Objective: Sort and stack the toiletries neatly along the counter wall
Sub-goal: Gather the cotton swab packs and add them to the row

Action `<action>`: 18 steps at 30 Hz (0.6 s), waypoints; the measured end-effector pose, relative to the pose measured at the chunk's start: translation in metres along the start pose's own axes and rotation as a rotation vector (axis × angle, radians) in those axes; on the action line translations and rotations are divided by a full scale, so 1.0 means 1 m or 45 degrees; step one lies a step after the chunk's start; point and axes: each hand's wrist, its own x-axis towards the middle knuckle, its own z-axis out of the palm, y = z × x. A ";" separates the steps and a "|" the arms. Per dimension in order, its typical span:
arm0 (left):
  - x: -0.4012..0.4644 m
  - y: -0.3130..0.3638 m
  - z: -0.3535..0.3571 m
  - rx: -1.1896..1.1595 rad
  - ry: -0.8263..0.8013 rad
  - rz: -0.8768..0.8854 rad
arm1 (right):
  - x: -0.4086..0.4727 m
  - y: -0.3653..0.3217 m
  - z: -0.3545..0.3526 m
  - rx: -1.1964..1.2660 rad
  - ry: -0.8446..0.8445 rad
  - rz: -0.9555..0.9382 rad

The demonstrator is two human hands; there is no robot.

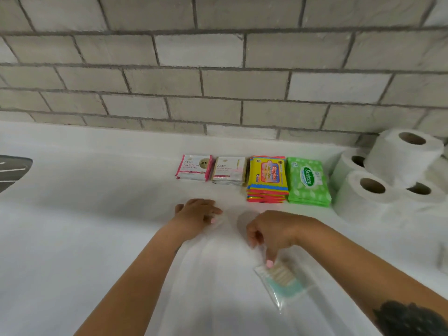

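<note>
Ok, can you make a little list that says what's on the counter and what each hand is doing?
left hand: rests on the counter, fingers on a clear plastic sheet
right hand: pinches a clear swab bag
row by the wall, left to right: pink Dove sachets, gold Dove sachets, Giggles wipes, Sanicare wipes, toilet rolls
stacks: all four are small piles
toilet rolls: four show, one on top
wall: grey brick
</note>
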 end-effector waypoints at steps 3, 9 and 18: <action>-0.006 0.006 -0.001 0.067 -0.005 -0.048 | -0.005 -0.002 0.021 -0.129 0.032 0.021; -0.010 0.007 0.000 0.206 0.013 -0.168 | -0.004 -0.001 0.028 -0.061 0.132 0.105; -0.022 0.008 0.001 0.065 0.056 -0.299 | 0.019 0.004 -0.002 0.236 0.293 0.001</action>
